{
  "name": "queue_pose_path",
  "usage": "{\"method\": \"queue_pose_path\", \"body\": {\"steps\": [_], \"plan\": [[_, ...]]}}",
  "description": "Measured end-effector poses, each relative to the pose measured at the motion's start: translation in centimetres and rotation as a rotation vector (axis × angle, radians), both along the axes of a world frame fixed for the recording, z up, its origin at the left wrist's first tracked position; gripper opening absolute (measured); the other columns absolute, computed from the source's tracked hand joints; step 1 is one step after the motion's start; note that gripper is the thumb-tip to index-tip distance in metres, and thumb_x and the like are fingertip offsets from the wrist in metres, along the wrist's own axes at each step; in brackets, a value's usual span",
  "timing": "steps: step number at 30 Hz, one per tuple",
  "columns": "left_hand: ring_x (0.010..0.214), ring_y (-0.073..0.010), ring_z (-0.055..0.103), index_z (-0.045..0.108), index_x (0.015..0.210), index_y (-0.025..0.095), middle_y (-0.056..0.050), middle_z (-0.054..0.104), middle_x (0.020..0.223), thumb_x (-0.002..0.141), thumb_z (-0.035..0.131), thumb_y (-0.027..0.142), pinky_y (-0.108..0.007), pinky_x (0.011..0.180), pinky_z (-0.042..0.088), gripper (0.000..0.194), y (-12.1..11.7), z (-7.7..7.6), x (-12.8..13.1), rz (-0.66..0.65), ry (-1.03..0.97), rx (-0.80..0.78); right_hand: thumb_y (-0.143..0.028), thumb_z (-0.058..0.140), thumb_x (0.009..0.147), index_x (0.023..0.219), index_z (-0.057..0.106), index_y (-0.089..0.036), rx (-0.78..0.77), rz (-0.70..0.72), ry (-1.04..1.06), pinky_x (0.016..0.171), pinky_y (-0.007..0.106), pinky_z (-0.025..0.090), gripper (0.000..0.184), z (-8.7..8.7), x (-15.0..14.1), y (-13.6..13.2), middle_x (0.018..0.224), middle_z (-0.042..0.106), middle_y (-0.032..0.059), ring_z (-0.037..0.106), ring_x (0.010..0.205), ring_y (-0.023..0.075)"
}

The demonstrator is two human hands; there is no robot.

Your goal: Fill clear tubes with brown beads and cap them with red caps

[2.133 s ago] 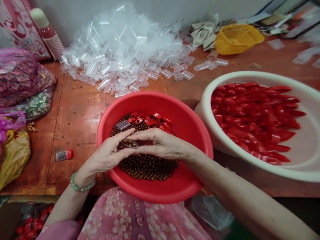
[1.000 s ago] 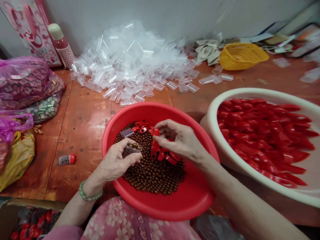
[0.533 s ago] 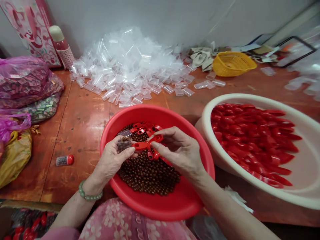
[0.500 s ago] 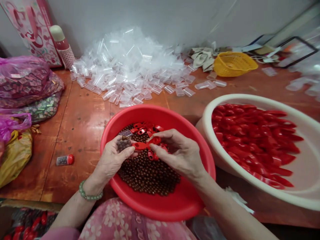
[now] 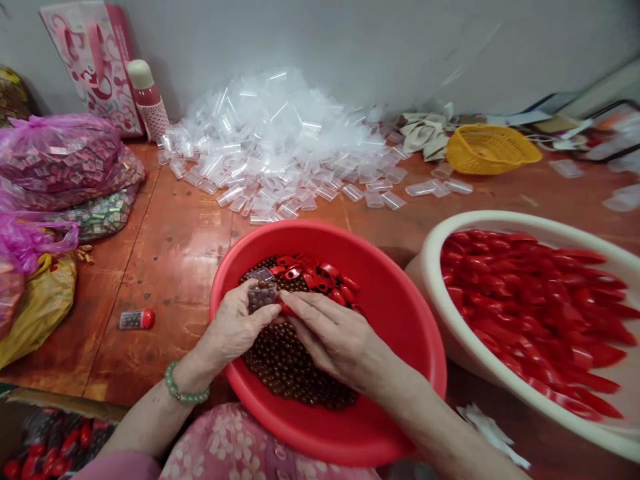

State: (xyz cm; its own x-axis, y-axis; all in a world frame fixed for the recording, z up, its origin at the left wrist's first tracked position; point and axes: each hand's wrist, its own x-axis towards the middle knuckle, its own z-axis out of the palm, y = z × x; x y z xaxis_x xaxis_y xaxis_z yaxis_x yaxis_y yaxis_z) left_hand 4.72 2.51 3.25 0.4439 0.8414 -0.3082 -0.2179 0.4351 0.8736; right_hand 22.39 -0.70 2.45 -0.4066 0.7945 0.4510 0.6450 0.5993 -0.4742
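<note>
- A reddish-brown table (image 5: 175, 240) with a worn, shiny top spans the view.
- On the right, an off-white round plastic basin (image 5: 500, 215) holds a mass of glossy red plastic pieces (image 5: 530, 307).
- Just beside it, a round red plastic basin (image 5: 400, 333) holds round brown beads (image 5: 300, 370) and more red pieces.
- Against the wall spreads a heap of clear plastic tubes (image 5: 280, 147).
- At left sits a see-through purple plastic bag (image 5: 55, 127) full of small pieces; any lettering on them is too small to read.
- Behind it, a pink-and-white carrier bag (image 5: 85, 60) bears a swirling print.
- At the back right stands a yellow openwork plastic basket (image 5: 493, 148).
- The right hand (image 5: 333, 333) reaches over the red basin, its fingertips pinching a small red plastic part (image 5: 286, 308) mostly hidden by the fingers.
- The left hand (image 5: 235, 327), a green bead bracelet (image 5: 183, 392) at its wrist, grasps a clear tube of brown beads (image 5: 261, 298) between thumb and fingers, above the red basin and close to the right fingertips.
- A red-capped clear tube (image 5: 137, 319) lies on its side left of the red basin.
</note>
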Motion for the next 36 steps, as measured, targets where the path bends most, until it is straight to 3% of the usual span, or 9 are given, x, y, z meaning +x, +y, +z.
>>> {"method": "queue_pose_path", "body": {"steps": [5, 9, 14, 19, 24, 29, 33, 36], "plan": [[0.08, -0.0137, 0.062, 0.057, 0.092, 0.014, -0.004, 0.066, 0.086, 0.071, 0.075, 0.032, -0.028, 0.079, 0.05, 0.033, -0.1, 0.0, -0.1, -0.148, -0.002, -0.052, -0.02, 0.054, 0.09, 0.119, 0.065, -0.024, -0.25, -0.138, 0.248, 0.082, 0.031, 0.056, 0.031, 2.4, 1.0, 1.5, 0.098, 0.071, 0.0057, 0.068, 0.088, 0.0179], [0.078, -0.014, 0.061, 0.059, 0.096, 0.015, -0.003, 0.066, 0.086, 0.071, 0.075, 0.032, -0.03, 0.079, 0.048, 0.034, -0.2, -0.4, -0.1, -0.199, -0.022, -0.013, -0.021, 0.052, 0.091, 0.12, 0.065, -0.024, -0.269, -0.006, 0.267, 0.081, 0.031, 0.055, 0.032, 3.5, 0.2, 2.4, 0.1, 0.071, 0.0071, 0.067, 0.088, 0.0177], [0.079, -0.0133, 0.061, 0.059, 0.108, 0.016, -0.004, 0.065, 0.094, 0.071, 0.075, 0.031, -0.029, 0.08, 0.048, 0.042, -0.2, -0.7, 0.0, -0.223, -0.071, -0.02, -0.02, 0.052, 0.092, 0.12, 0.065, -0.022, -0.231, 0.068, 0.194, 0.083, 0.03, 0.055, 0.031, 3.0, -0.7, 2.7, 0.103, 0.071, 0.008, 0.068, 0.092, 0.0173], [0.076, -0.0124, 0.062, 0.056, 0.096, 0.014, -0.003, 0.065, 0.082, 0.074, 0.073, 0.034, -0.027, 0.076, 0.048, 0.035, -0.2, -0.3, -0.3, -0.221, -0.031, -0.063, -0.021, 0.057, 0.09, 0.115, 0.068, -0.024, -0.249, -0.007, 0.182, 0.084, 0.032, 0.055, 0.028, 2.9, 1.2, 2.3, 0.101, 0.073, 0.0062, 0.068, 0.09, 0.0183], [0.077, -0.0128, 0.064, 0.055, 0.09, 0.013, -0.005, 0.065, 0.086, 0.07, 0.076, 0.038, -0.027, 0.074, 0.049, 0.038, 0.0, 0.2, -0.4, -0.213, -0.066, -0.108, -0.024, 0.06, 0.088, 0.113, 0.069, -0.024, -0.354, -0.165, 0.331, 0.07, 0.028, 0.055, 0.026, 2.3, 2.4, 2.0, 0.09, 0.072, 0.0038, 0.066, 0.075, 0.0153], [0.076, -0.0126, 0.064, 0.056, 0.096, 0.014, -0.005, 0.066, 0.087, 0.07, 0.077, 0.039, -0.027, 0.073, 0.049, 0.042, 0.1, 0.0, -0.5, -0.223, -0.083, -0.141, -0.025, 0.063, 0.085, 0.108, 0.071, -0.024, -0.377, -0.194, 0.465, 0.084, 0.032, 0.055, 0.025, 2.2, 0.3, 2.2, 0.101, 0.074, 0.0048, 0.068, 0.091, 0.0184], [0.074, -0.0135, 0.065, 0.058, 0.101, 0.013, -0.005, 0.067, 0.084, 0.071, 0.077, 0.039, -0.026, 0.069, 0.049, 0.044, 0.3, -0.2, -0.9, -0.251, -0.133, -0.129, -0.022, 0.064, 0.084, 0.106, 0.073, -0.027, -0.388, -0.117, 0.541, 0.08, 0.03, 0.056, 0.024, 2.8, -1.0, 2.4, 0.097, 0.075, 0.0028, 0.07, 0.088, 0.0171], [0.077, -0.0133, 0.064, 0.059, 0.095, 0.014, -0.005, 0.067, 0.086, 0.074, 0.074, 0.037, -0.026, 0.07, 0.048, 0.035, 0.4, 0.0, -0.9, -0.194, -0.137, -0.065, -0.022, 0.067, 0.083, 0.106, 0.072, -0.032, -0.375, -0.243, 0.684, 0.085, 0.03, 0.056, 0.026, 2.7, -0.8, 2.4, 0.101, 0.075, -0.0002, 0.07, 0.09, 0.0155]]}}
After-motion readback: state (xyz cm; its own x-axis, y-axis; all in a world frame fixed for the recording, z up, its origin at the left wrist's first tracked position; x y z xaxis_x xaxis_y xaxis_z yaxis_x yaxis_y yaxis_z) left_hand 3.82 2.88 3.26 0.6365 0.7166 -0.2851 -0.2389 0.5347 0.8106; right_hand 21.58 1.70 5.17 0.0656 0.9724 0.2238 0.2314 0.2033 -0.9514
